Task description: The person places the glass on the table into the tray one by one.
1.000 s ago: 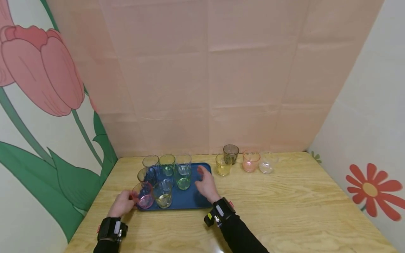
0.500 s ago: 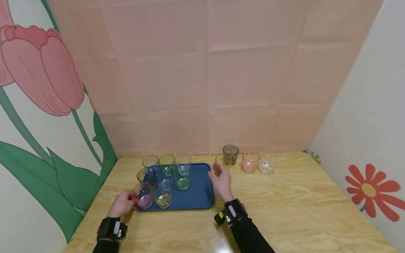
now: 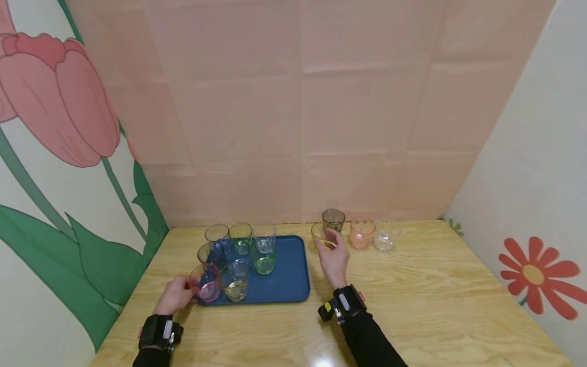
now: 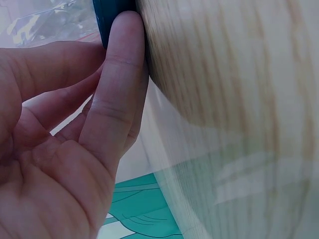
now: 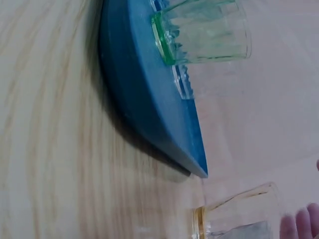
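Note:
My left hand [image 3: 173,296] pinches the near left corner of a blue tray [image 3: 292,275]; in the left wrist view, thumb and fingers meet on the tray's rim [image 4: 103,20]. Close by stands a pink glass [image 3: 205,283] on the tray. My right hand [image 3: 335,260] reaches beside a yellow glass [image 3: 316,235] on the table, partly covering it in the head view. In the right wrist view the fingers [image 5: 302,225] are near the yellow glass's rim [image 5: 273,191], apart from it, thumb out of sight.
Several glasses crowd the tray's left half, among them a green glass [image 3: 264,262] and a pale yellow glass [image 3: 234,285]. Right of the tray stand a grey glass [image 3: 333,218], an orange-pink glass [image 3: 362,234] and a clear glass [image 3: 384,239]. A wall rises behind the table.
My right hand has moved right, from over the tray's right side to the yellow glass. The left hand and the tray have stayed in place.

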A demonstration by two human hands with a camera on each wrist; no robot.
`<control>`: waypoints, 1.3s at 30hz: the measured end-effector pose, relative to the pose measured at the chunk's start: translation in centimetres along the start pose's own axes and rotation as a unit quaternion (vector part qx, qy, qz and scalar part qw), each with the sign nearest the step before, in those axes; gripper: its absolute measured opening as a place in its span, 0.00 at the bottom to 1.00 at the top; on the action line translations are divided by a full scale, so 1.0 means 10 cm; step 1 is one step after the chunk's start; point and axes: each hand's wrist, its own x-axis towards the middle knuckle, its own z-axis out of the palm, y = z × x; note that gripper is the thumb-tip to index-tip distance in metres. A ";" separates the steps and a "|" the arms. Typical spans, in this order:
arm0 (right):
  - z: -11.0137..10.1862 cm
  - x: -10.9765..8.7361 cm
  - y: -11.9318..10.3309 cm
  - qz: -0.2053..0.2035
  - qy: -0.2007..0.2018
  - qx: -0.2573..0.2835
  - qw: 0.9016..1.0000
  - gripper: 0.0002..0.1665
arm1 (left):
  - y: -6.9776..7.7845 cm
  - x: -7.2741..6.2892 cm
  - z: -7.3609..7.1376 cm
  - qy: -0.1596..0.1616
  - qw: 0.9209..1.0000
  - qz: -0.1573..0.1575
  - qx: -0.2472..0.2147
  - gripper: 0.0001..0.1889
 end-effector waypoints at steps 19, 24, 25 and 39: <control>-0.01 0.20 0.21 0.102 -0.066 -0.119 0.985 0.55 | 0.00 0.01 0.02 -0.003 1.000 -0.014 -0.002 0.04; 0.04 0.26 0.18 0.128 -0.074 -0.113 0.983 0.56 | -0.01 0.03 0.01 -0.007 1.000 -0.013 -0.005 0.04; 0.05 0.27 0.19 0.134 -0.074 -0.110 0.982 0.56 | -0.01 0.03 0.01 -0.006 1.000 -0.012 -0.007 0.04; 0.16 0.28 0.28 0.133 -0.033 -0.084 0.987 0.52 | -0.02 0.02 0.01 0.000 1.000 -0.004 -0.013 0.03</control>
